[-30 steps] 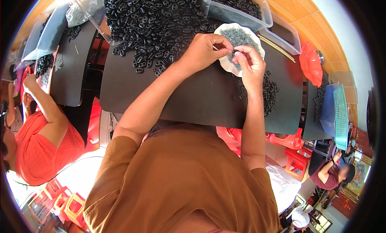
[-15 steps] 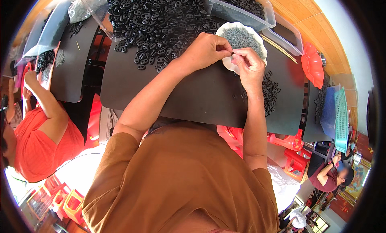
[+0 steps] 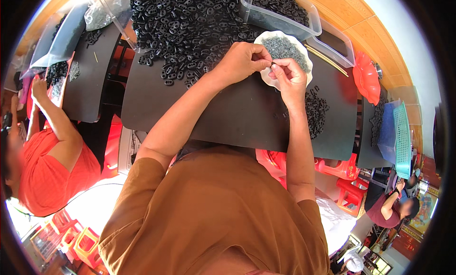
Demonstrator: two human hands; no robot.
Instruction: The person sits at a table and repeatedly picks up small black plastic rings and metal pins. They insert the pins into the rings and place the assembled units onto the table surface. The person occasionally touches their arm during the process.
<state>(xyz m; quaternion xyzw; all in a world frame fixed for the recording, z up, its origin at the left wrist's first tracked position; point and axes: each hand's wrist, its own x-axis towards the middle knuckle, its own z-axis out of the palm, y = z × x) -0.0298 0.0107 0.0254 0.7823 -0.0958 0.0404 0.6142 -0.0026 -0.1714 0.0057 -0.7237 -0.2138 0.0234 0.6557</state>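
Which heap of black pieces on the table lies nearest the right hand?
The small heap on the black mat, just beside the right hand and wrist. The big heap spreads far off, beyond the left hand.

Item pinched between hands (image 3: 270, 68) too small to tell, white dish (image 3: 304, 56) partly covered

Both bare arms reach forward and bend in so the hands meet. The left hand (image 3: 240, 63) is curled, its fingertips pinched together. The right hand (image 3: 289, 78) sits just beside it, fingers bent and also pinched. The two grips touch at the fingertips. Whether they pinch anything is too small to tell.
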